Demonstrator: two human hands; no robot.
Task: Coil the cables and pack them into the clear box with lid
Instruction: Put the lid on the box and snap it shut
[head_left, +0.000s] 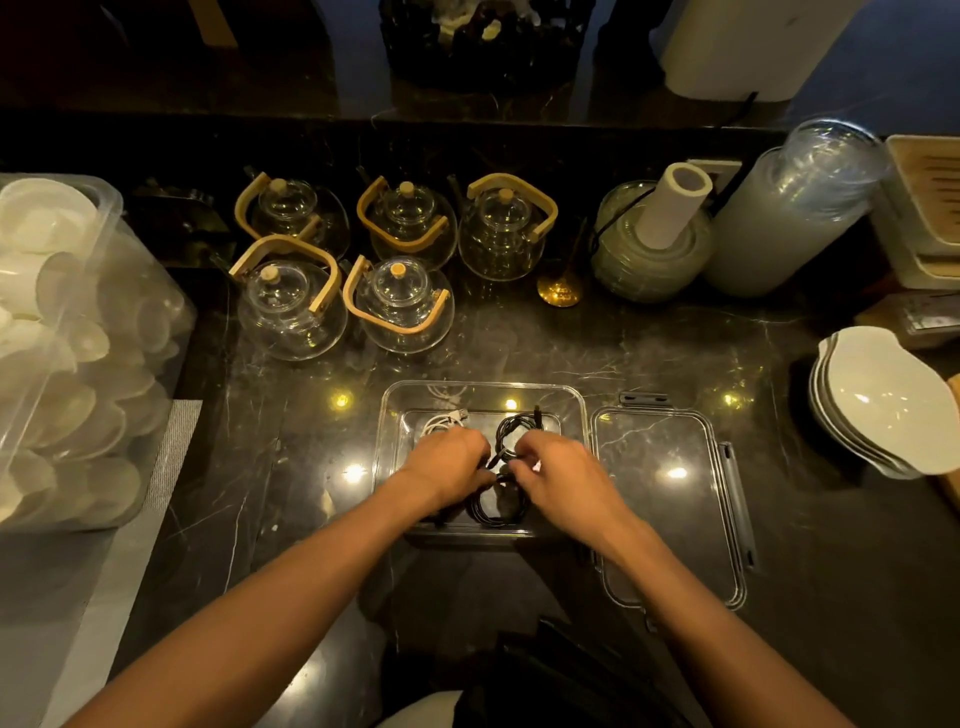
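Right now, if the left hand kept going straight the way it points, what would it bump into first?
Probably the coiled black cable in the clear plastic box, which lies just ahead of the left hand; the right hand is close by too, and depth is hard to judge.

Marble counter (box, lid, teapots)

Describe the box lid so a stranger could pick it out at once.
Start at the clear box in the middle of the dark marble counter, where both hands work. The lid lies flat just right of it: clear, rounded rectangle, hinged clips on its edges, nothing on it.
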